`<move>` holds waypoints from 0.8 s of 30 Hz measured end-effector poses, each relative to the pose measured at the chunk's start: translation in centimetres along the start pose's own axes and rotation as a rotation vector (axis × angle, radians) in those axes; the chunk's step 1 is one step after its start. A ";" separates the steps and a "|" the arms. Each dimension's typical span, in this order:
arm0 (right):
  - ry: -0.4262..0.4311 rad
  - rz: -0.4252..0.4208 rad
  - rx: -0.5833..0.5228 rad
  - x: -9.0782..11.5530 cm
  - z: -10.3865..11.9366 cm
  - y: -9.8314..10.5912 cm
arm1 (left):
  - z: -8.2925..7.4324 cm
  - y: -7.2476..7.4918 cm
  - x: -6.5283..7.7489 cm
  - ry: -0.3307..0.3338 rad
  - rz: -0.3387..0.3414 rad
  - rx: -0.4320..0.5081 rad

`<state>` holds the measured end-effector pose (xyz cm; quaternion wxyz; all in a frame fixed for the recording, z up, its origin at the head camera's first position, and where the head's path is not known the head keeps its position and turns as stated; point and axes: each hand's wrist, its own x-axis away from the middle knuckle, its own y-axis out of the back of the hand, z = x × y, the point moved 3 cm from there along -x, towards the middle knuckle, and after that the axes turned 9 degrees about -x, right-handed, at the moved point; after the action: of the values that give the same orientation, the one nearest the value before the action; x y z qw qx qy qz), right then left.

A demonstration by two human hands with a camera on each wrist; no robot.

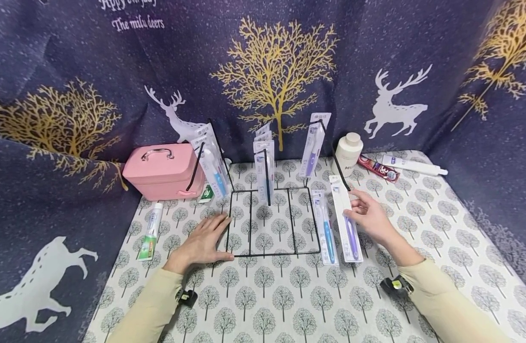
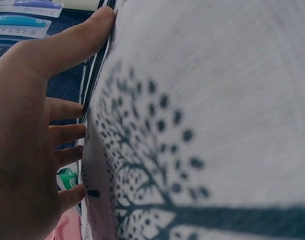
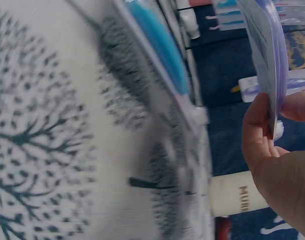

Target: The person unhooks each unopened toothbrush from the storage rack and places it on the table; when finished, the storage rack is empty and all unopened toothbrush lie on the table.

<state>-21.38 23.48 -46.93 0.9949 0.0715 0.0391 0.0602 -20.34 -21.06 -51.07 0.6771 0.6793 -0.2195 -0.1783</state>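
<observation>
My right hand [image 1: 370, 219] pinches a packaged purple toothbrush [image 1: 352, 236] by its edge, thumb on one side and fingers on the other. In the right wrist view that pack [image 3: 266, 55] stands nearly edge-on between thumb and fingers. Its upper end overlaps the tip of a black hook arm. Just left of it lies a packaged blue toothbrush [image 1: 327, 233]. Spread over the cloth, my left hand [image 1: 204, 240] rests at the left side of the black wire rack [image 1: 271, 254]. Its thumb [image 2: 92, 30] lies at the rack's front corner, with the fingers stretched along the frame.
Toothbrush packs hang on the rack's hooks: blue ones [image 1: 211, 166] left, several [image 1: 263, 166] in the middle, a purple one [image 1: 314, 147] right. Behind are a pink case [image 1: 160, 171] and a white bottle [image 1: 348, 152]. Toothpaste tubes [image 1: 150, 233] lie at both sides.
</observation>
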 end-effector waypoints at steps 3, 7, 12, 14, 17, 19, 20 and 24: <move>-0.060 0.021 0.033 -0.5 -1.2 -0.1 | -0.1 0.1 0.0 -0.005 -0.005 0.003; -0.117 0.051 0.117 -1.1 -2.4 0.0 | -0.1 0.1 0.0 -0.006 -0.006 0.006; -0.154 0.075 0.278 -1.3 -3.4 0.1 | 0.0 0.0 -0.1 -0.012 -0.007 0.002; -0.141 0.078 0.350 -1.4 -3.4 0.0 | 0.0 0.0 -0.1 -0.013 -0.009 0.001; -0.126 0.071 0.437 -1.4 -3.3 -0.2 | 0.0 -0.1 -0.2 -0.012 -0.005 -0.004; -0.127 0.071 0.465 -1.5 -3.3 -0.4 | 0.1 -0.1 -0.1 -0.010 -0.003 -0.006; -0.120 0.074 0.486 -1.5 -3.3 -0.4 | 0.1 -0.1 -0.1 -0.008 0.001 -0.006; -0.070 0.086 0.606 -1.5 -3.0 -0.6 | 0.2 -0.2 -0.1 -0.004 0.010 -0.010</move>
<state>-23.11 23.10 -49.89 0.9255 0.3685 0.0177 0.0855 -20.53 -21.12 -51.29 0.6809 0.6747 -0.2233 -0.1772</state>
